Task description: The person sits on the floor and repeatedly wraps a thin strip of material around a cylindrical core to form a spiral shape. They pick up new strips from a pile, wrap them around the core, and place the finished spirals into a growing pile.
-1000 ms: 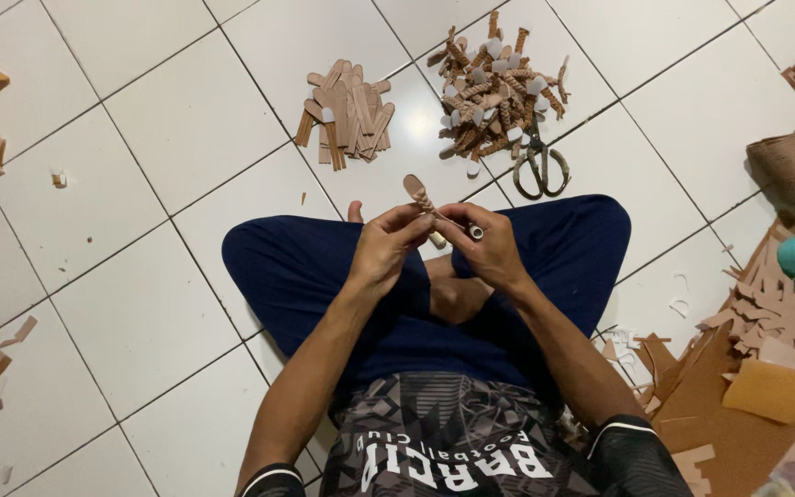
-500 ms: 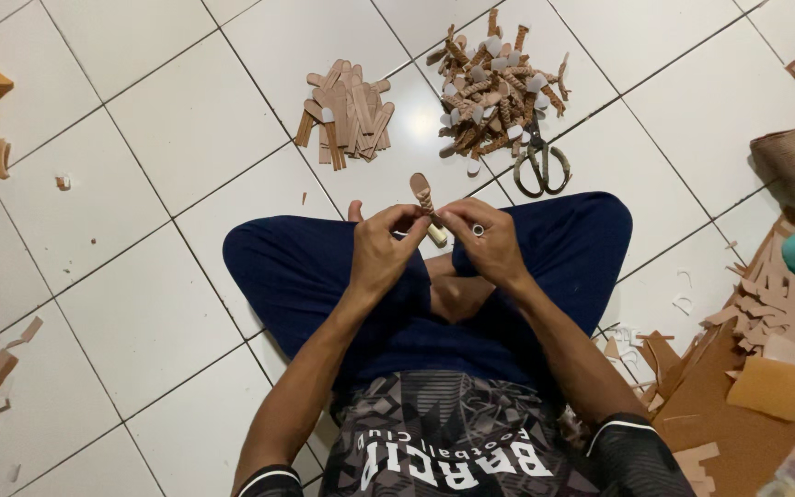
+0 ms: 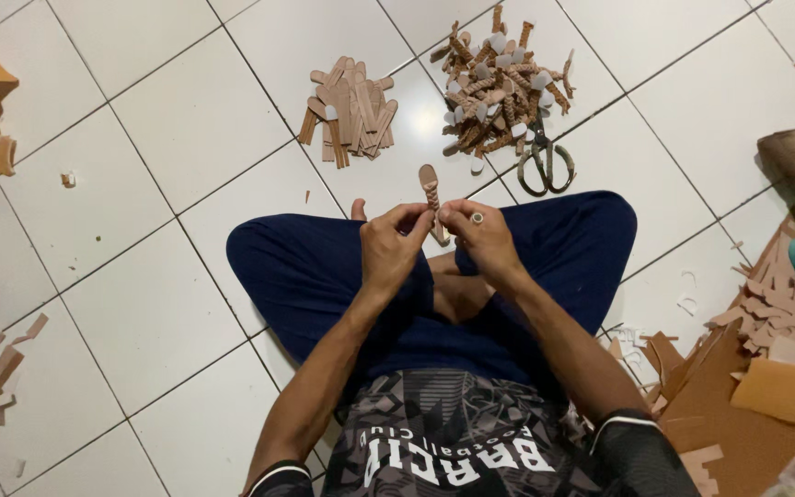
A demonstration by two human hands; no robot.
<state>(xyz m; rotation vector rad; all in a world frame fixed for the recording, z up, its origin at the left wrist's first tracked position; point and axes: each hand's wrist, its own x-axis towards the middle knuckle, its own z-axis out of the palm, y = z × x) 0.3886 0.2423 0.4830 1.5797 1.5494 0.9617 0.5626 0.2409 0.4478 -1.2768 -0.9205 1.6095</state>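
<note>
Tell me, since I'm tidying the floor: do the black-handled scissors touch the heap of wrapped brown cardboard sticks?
Touching. The head view shows the black-handled scissors with their blade tips running under the near edge of the heap of wrapped brown cardboard sticks, no floor between.

Two hands (image 3: 396, 247), one held cardboard spoon (image 3: 432, 196), two spoon piles (image 3: 350, 109), one pair of scissors (image 3: 545, 164)

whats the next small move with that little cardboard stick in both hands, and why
Probably one more turn of the wrap, working up the cardboard stick. The left hand and right hand both pinch its lower end, and its rounded tip looks bare, while the pieces in the far pile appear wrapped along their length. How far the wrap reaches is unclear.
</note>
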